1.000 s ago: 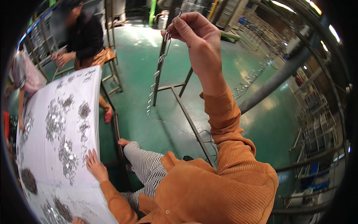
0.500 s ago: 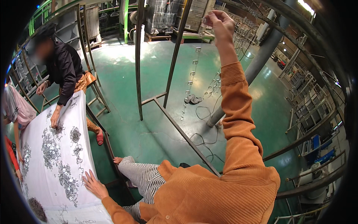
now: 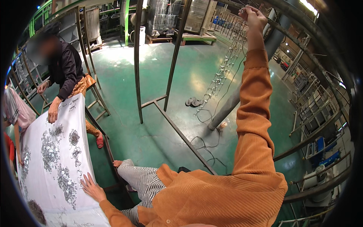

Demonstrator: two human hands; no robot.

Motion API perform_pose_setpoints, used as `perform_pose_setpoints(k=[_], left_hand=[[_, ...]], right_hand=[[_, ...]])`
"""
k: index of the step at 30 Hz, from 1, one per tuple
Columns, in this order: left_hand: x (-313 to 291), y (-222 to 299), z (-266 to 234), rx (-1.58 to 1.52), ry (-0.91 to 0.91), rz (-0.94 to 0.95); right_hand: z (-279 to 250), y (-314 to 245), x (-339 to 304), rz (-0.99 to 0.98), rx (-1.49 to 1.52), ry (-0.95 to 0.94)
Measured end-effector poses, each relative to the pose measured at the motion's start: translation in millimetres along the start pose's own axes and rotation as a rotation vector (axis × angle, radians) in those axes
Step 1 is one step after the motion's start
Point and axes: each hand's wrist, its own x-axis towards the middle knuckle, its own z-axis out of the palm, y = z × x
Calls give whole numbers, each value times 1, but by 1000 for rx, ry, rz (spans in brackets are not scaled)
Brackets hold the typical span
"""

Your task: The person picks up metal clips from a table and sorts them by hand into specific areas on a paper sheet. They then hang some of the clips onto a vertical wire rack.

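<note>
My right hand (image 3: 254, 18) is raised high beside a dark metal bar, its fingers pinched on the top of a strand (image 3: 222, 72) of small metal pieces. That strand hangs close among several similar ones, so I cannot tell exactly which is held. My left hand (image 3: 93, 188) lies flat with fingers spread on a white cloth-covered table (image 3: 89, 166). Near its fingertips is a thin dark string in loose loops (image 3: 76, 155). Piles of small silvery metal pieces (image 3: 67, 185) are spread over the cloth.
A co-worker in a dark jacket (image 3: 68, 62) reaches over the table's far end; another person (image 3: 22, 106) is at the left. A metal frame (image 3: 181, 136) stands ahead. Slippers (image 3: 194, 102) and a cable (image 3: 206, 142) lie on the green floor by a grey post (image 3: 227, 113).
My right hand has moved right and up, carrying the strand over to the other hanging strands. My left hand stays on the cloth. The co-worker's hand has drawn back from a pile.
</note>
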Motion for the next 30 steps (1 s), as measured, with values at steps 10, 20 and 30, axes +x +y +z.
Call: perform_pose_setpoints(k=[10,20,30], left_hand=[[-1,-4,-7,17,3,-6],[-1,-3,-3,14,6,1],[0,-6,5,49,25,12]], right_hand=[[3,-4,61,-147,-172,37],[7,-5,58,-191,-233,45],[4,-4,55,-216,-276,45]])
